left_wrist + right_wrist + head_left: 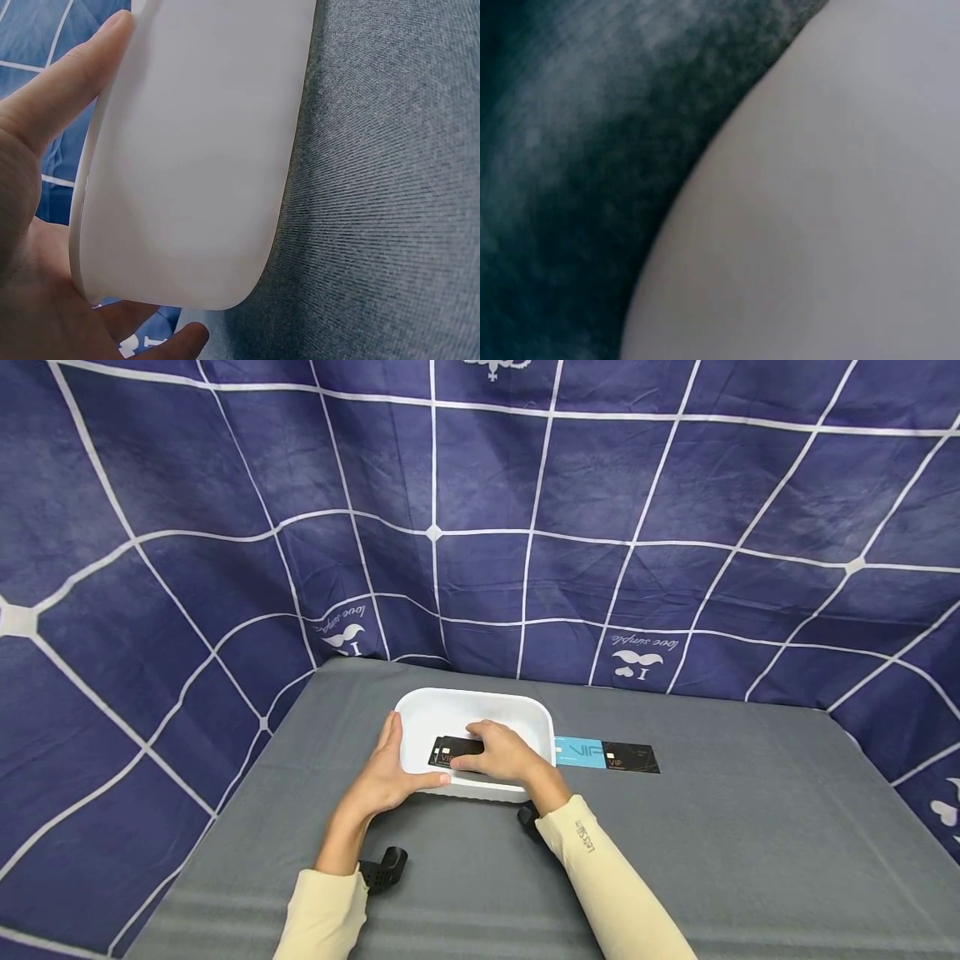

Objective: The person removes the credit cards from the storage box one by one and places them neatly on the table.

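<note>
A white plastic box (424, 706) with rounded corners and no lid stands on the grey cloth. My left hand (386, 781) holds its left end, thumb along the near rim and fingers around the left side; the left wrist view shows the box's outer wall (187, 165) beside that thumb. Inside the box lie black VIP cards (444, 748), overlapping one another. Reaching in over the right side, my right hand (504, 753) holds a black card between thumb and fingers, hiding part of it. Only the box wall (817, 210) and cloth fill the blurred right wrist view.
Right of the box, a blue VIP card (580, 752) and a black VIP card (632, 757) lie in a row on the grey table cloth (750, 827). A blue curtain with white lines (480, 568) hangs behind and to the left.
</note>
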Tool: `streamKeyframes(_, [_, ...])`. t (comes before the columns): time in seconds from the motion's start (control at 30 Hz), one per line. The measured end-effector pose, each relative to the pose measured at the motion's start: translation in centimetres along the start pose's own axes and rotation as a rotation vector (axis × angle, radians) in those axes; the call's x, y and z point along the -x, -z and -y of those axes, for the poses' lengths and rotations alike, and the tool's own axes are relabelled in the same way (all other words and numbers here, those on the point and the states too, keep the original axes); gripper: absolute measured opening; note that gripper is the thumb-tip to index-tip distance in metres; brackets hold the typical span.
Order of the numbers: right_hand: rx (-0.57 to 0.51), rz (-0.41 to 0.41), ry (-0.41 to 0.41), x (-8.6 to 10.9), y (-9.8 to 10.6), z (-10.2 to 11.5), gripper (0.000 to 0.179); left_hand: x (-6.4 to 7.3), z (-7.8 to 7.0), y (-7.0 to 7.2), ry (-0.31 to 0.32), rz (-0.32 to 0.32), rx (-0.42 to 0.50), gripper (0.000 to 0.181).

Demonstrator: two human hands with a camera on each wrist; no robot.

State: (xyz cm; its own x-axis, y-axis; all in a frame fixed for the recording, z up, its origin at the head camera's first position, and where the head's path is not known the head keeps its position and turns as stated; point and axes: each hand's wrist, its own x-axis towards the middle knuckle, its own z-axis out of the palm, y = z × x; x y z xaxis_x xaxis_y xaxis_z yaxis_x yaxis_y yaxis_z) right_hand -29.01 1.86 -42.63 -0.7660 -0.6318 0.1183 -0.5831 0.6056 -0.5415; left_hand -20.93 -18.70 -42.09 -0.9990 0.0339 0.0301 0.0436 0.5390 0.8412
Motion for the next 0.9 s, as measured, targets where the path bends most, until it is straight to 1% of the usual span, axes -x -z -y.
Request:
streamKeyframes(0.13, [0.038, 0.017, 0.027, -0.07, -0.10, 0.03, 0.043, 0.07, -0.11, 0.02, 0.005, 0.004, -0.002, 0.132])
streamKeyframes(0.23, [0.037, 0.024, 0.027, -0.05, -0.08, 0.08, 0.045, 0.12, -0.24, 0.04, 0.005, 0.008, -0.003, 0.132])
streamKeyframes(0.37, [0.057, 0.057, -0.012, 0.08, -0.03, 0.21, 0.064, 0.14, -0.32, 0.06, 0.000, 0.007, 0.001, 0.131])
streamKeyframes(0.47, [0.080, 0.085, -0.039, 0.07, -0.07, 0.33, 0.071, 0.14, -0.31, 0.04, -0.001, 0.005, 0.004, 0.131])
streamKeyframes(0.73, [0.108, 0.115, -0.080, -0.14, -0.11, 0.45, 0.071, 0.13, -0.26, 0.01, -0.002, -0.002, 0.001, 0.130])
streamKeyframes(0.9, [0.132, 0.137, -0.098, -0.22, -0.16, 0.42, 0.063, 0.10, -0.21, 0.05, 0.005, 0.001, 0.002, 0.131])
